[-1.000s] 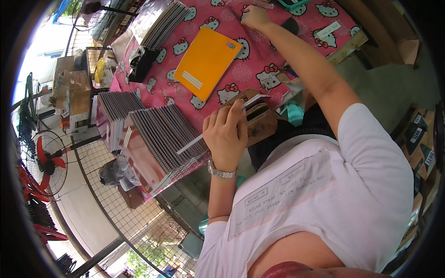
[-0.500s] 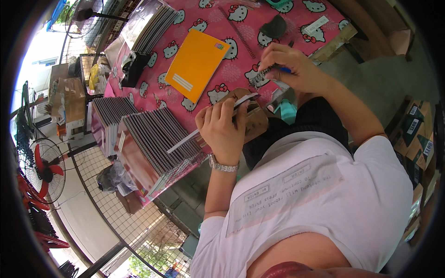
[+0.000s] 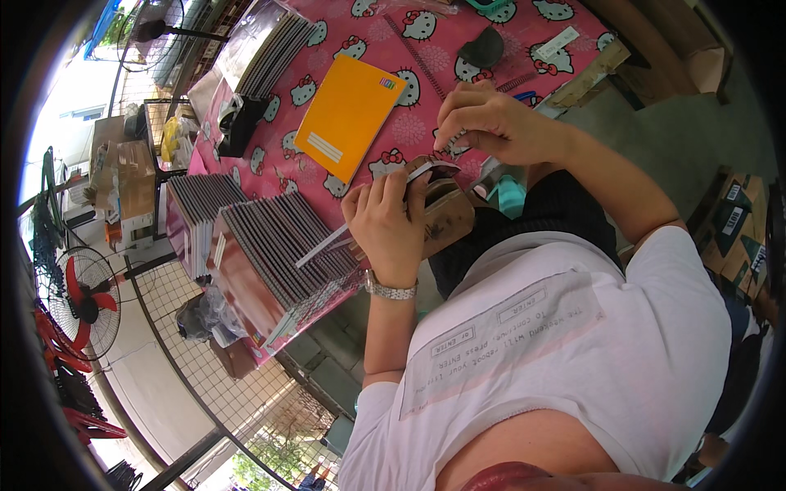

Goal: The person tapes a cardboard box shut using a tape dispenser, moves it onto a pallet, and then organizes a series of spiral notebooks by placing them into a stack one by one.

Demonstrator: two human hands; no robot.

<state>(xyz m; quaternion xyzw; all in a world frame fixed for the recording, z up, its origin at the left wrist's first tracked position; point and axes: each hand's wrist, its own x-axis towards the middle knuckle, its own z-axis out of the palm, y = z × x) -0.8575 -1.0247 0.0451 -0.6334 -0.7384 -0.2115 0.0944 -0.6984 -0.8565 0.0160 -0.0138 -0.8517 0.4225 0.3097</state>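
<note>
My left hand (image 3: 389, 221), with a metal wristwatch, is shut on a thin booklet (image 3: 327, 243) held edge-on above a brown wooden block (image 3: 449, 219) at the table's near edge. My right hand (image 3: 491, 123) hovers just beyond the booklet's far end, fingers pinched on a small striped thing (image 3: 458, 141) that I cannot make out. An orange notebook (image 3: 348, 114) lies flat on the pink cartoon-cat tablecloth (image 3: 409, 98), left of my right hand. A slanted stack of booklets (image 3: 278, 254) stands to the left of my left hand.
A second booklet stack (image 3: 196, 217) and a wrapped one (image 3: 274, 49) sit further left and back. A black tape dispenser (image 3: 241, 123), a black curved object (image 3: 483, 49) and a spiral coil (image 3: 413, 61) lie on the cloth. Red fan (image 3: 78, 299) at left, cardboard boxes (image 3: 737, 221) at right.
My right hand has drawn back from the far side of the table to just beyond the booklet, now pinching something small. My left hand has kept hold of the booklet.
</note>
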